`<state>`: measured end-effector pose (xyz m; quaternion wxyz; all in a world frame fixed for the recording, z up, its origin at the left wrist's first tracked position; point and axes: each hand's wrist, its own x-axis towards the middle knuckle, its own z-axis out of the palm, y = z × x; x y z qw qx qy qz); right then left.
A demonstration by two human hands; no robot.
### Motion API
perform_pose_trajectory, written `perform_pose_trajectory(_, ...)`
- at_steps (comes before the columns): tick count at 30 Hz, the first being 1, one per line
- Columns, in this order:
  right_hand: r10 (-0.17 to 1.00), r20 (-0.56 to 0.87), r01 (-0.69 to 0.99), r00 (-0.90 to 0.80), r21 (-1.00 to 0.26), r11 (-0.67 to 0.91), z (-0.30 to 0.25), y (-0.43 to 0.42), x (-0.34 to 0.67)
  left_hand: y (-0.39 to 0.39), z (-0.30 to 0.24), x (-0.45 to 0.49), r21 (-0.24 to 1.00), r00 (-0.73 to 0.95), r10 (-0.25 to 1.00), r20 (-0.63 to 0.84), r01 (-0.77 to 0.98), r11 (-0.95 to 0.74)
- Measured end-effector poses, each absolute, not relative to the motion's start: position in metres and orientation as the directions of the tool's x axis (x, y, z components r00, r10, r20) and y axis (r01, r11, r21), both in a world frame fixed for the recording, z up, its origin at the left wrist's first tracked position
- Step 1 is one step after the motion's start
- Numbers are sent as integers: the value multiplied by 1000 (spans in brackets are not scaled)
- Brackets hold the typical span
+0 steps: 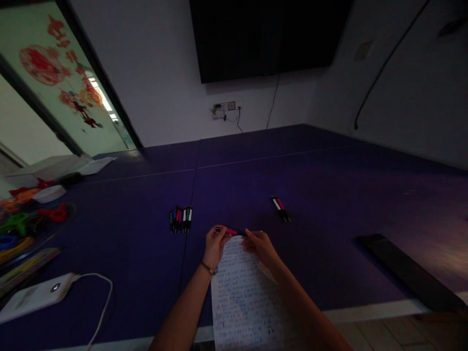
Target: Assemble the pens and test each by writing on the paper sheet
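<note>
At the far end of a handwritten sheet [237, 297], the left hand [215, 243] and right hand [261, 246] pinch a red-and-black pen [231, 231] between them.
Nearest, the sheet stretches lengthwise from near to far on the purple table [234, 190], with a white device [40, 295] well to the left and a dark slab [405, 268] to the right; the pen's long axis runs left to right, its right end slightly nearer, the dark left end poking past the left fingers, the black section pointing into the right fingers, which hide that end; farther left, a row of pens [180, 220] lies side by side, tips near; farther right, a pair of pens [280, 207] slants, tips near and rightward; beyond, a black screen [266, 39] hangs on the wall [153, 97].
</note>
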<state>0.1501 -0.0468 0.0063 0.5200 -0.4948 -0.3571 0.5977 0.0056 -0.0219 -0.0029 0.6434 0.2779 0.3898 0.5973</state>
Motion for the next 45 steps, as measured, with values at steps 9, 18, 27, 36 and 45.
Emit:
perform_pose_trajectory(9,980,-200,-247,16,-950,-190,11,-49,150,-23,-2,5,830,7,988,-157,-541,136)
perform_pose_trajectory(18,990,-144,-195,15,-971,-138,10,-48,149,-26,0,9,845,7,988,-154,-517,135)
perform_pose_trajectory(27,990,-114,-218,79,-971,-95,5,-46,149,-26,3,10,838,-37,982,-184,-529,137)
perform_pose_trajectory(36,987,-158,-217,19,-965,-150,2,-48,148,-25,2,9,829,-44,979,-201,-540,146)
perform_pose_trajectory(45,984,-175,-244,-25,-954,-176,7,-51,146,-25,2,8,836,-55,977,-204,-529,145)
